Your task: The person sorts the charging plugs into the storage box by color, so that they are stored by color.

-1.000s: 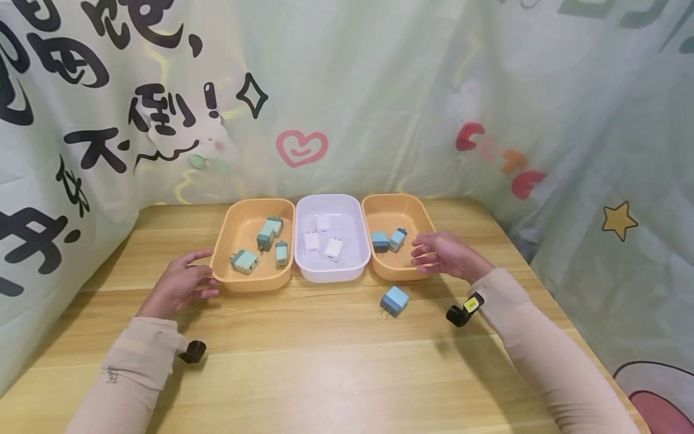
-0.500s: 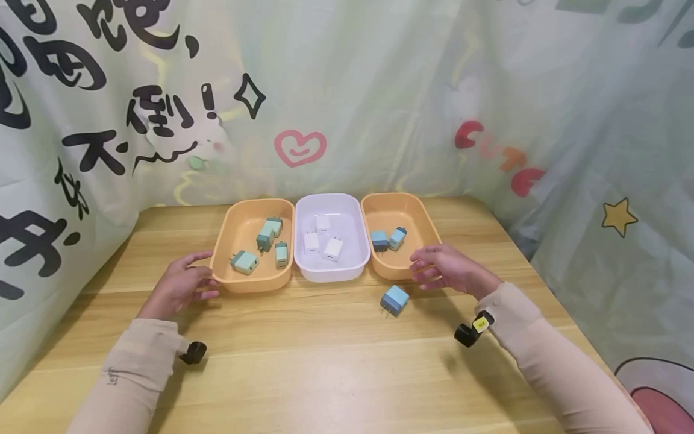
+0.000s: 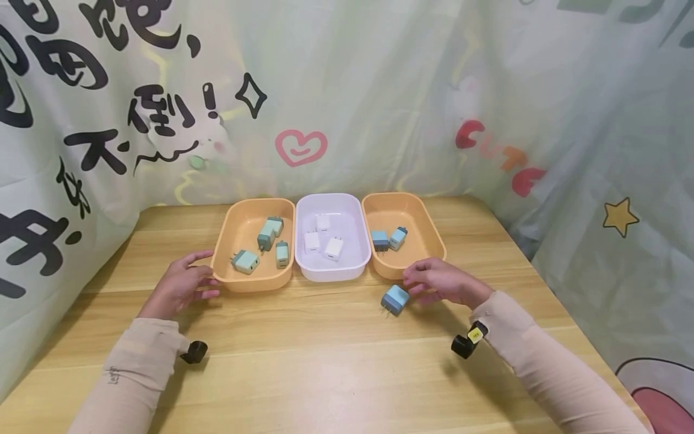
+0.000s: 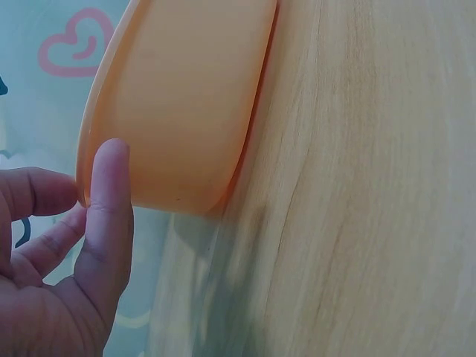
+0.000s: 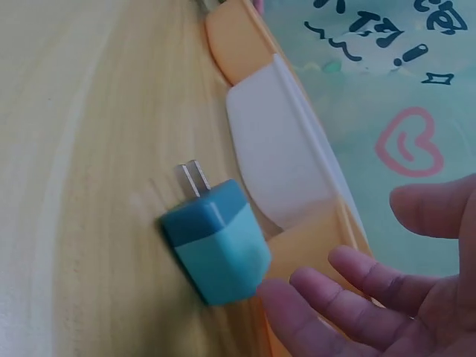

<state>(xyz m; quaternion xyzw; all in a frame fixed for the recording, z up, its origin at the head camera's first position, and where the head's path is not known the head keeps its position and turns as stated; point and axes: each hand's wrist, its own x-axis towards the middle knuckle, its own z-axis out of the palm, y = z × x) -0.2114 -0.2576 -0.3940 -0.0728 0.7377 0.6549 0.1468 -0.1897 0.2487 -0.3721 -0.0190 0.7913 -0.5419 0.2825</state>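
Observation:
In the head view my left hand (image 3: 181,283) rests against the left corner of the left orange bin (image 3: 255,282), fingers loosely extended. The left wrist view shows its fingertips at the rim and the thumb (image 4: 110,201) against the outer wall. My right hand (image 3: 444,280) hovers at the front of the right orange bin (image 3: 417,208), fingers relaxed and apart, holding nothing. Just left of those fingers a two-tone blue wall charger (image 3: 395,299) lies on the table, prongs facing front-left. In the right wrist view the fingertips come right to the charger (image 5: 223,253).
Between the orange bins stands a white bin (image 3: 333,274) with white chargers (image 3: 333,248) in it. Green chargers (image 3: 246,261) lie in the left bin, and two blue chargers (image 3: 398,238) in the right one. A printed curtain (image 3: 379,90) hangs behind the wooden table (image 3: 303,361).
My right hand has moved from the side of the right bin toward the front, down to the blue charger on the table. The left hand has stayed at the left bin.

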